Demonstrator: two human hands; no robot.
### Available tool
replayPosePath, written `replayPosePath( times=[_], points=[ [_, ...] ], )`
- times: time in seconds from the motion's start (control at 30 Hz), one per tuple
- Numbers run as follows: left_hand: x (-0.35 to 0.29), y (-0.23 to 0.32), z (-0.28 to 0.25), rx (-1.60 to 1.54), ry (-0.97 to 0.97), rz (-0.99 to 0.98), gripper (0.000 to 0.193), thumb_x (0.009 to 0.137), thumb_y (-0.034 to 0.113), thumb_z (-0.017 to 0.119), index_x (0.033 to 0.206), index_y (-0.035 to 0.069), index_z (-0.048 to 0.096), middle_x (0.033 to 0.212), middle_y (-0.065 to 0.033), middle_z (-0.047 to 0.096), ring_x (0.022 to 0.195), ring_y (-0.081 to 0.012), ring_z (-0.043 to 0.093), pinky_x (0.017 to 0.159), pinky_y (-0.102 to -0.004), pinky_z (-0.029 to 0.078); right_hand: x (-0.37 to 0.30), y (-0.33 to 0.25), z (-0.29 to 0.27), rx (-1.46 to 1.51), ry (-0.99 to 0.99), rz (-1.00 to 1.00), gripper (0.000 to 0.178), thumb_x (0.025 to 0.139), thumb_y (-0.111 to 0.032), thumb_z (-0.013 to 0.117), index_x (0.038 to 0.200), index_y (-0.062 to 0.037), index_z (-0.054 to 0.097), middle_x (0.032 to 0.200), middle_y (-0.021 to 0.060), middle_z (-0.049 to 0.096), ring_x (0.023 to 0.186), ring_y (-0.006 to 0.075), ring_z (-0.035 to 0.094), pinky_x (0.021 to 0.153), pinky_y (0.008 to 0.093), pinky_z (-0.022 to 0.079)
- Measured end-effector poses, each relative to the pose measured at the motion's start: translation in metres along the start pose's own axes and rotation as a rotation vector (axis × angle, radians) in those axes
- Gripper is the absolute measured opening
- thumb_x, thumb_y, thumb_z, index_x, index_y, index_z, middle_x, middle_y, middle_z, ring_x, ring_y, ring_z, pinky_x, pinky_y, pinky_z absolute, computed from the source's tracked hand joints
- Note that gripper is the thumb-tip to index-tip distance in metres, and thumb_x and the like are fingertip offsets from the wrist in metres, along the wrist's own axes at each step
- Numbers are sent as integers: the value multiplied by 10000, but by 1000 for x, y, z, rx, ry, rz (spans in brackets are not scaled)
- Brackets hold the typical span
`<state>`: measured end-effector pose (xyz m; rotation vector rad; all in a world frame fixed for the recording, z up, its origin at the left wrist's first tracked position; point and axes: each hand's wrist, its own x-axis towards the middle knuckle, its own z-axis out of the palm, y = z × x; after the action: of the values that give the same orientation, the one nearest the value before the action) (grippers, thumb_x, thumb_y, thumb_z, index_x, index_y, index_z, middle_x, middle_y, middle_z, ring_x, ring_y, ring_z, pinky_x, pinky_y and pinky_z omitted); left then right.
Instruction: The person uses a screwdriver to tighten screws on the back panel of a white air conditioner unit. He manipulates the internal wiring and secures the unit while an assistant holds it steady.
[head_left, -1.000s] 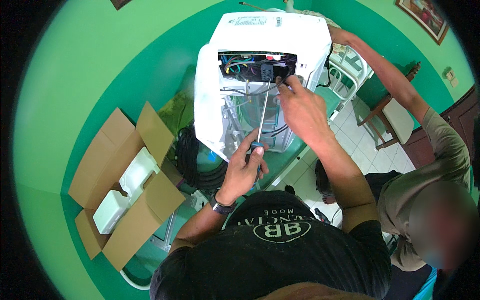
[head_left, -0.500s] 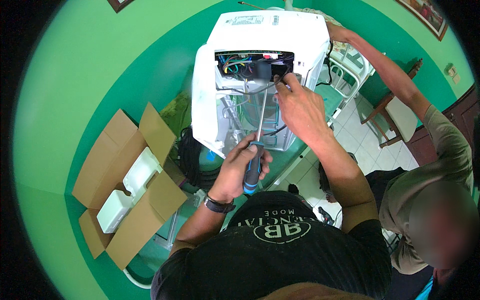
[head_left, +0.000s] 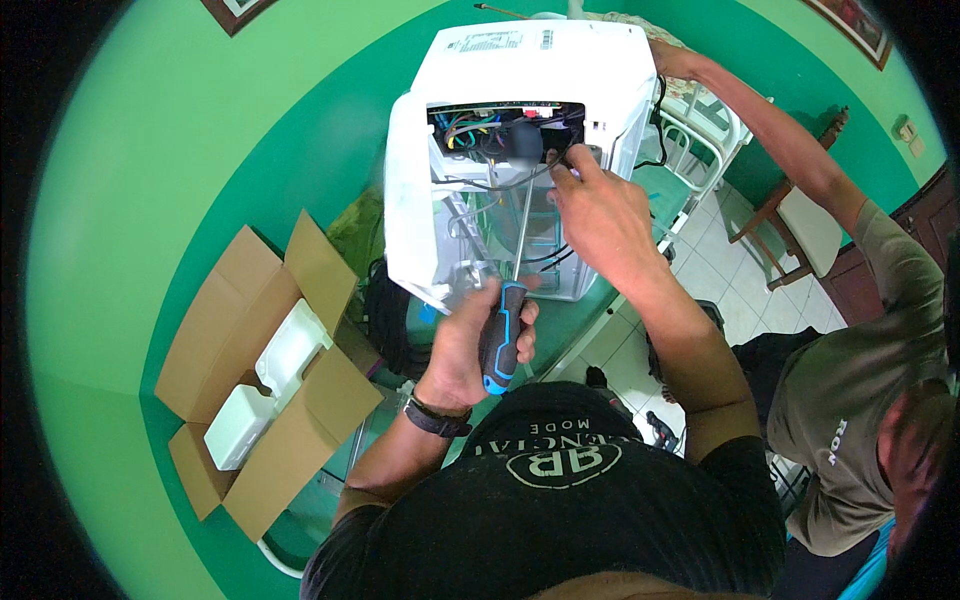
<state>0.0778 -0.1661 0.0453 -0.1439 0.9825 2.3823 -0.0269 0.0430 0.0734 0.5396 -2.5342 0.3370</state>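
Note:
A white boxy appliance (head_left: pixel 540 65) lies with its open side toward me, bundled colored wires (head_left: pixel 468 130) showing in its upper cavity. My left hand (head_left: pixel 455 350) is closed round the black-and-blue handle of a screwdriver (head_left: pixel 503 335), its thumb blurred by motion. The long shaft runs up into the opening, where the tip is hidden among dark parts. At the cavity's right edge, my right hand (head_left: pixel 610 220) has its fingers bent and pinched together near the tip; what they hold is hidden. A thin black cable (head_left: pixel 490 187) crosses the opening beside those fingers.
Another person's hand (head_left: pixel 675 62) steadies the appliance's far right side. An open cardboard box (head_left: pixel 215 320) with white foam pieces (head_left: pixel 240 425) stands at left, near a dark coiled hose or cable (head_left: pixel 390 315). A white metal frame (head_left: pixel 715 150) and wooden chair (head_left: pixel 800 230) stand at right.
The screwdriver handle has turned, showing more of its blue trim, and my left fingers have shifted round it. My right hand stays at the cavity edge. The view has moved slightly.

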Motion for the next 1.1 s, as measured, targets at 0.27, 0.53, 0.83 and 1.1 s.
replayPosePath(
  times=[0.27,0.53,0.83,1.1],
  points=[
    [-4,6,17,84,165,17,413,1058,236,671,1396,49,523,1040,-75,634,879,-178,623,758,-364,563,1,0,-1,8,-21,10,353,918,-137,731,1244,-4,692,1140,107,627,806,313,744,652,454,596],
    [1,22,12,-185,-118,-121,667,1072,338,639,1549,-60,395,1094,-133,647,958,-220,623,803,-318,547,0,1,-1,26,-21,6,343,913,-132,736,1225,3,693,1135,107,627,787,314,748,642,453,601],
    [3,10,24,124,144,41,602,1046,238,706,1566,84,442,987,-89,615,831,-161,609,680,-307,536,2,2,3,-3,-7,-11,353,902,-143,752,1220,-1,695,1121,107,617,763,313,741,628,447,593],
    [12,7,22,26,52,15,561,1105,336,584,1525,-17,468,955,-67,610,786,-149,576,661,-291,498,0,-2,-3,14,-46,15,343,910,-142,740,1213,11,690,1145,126,625,844,330,737,674,454,599]
  ],
)
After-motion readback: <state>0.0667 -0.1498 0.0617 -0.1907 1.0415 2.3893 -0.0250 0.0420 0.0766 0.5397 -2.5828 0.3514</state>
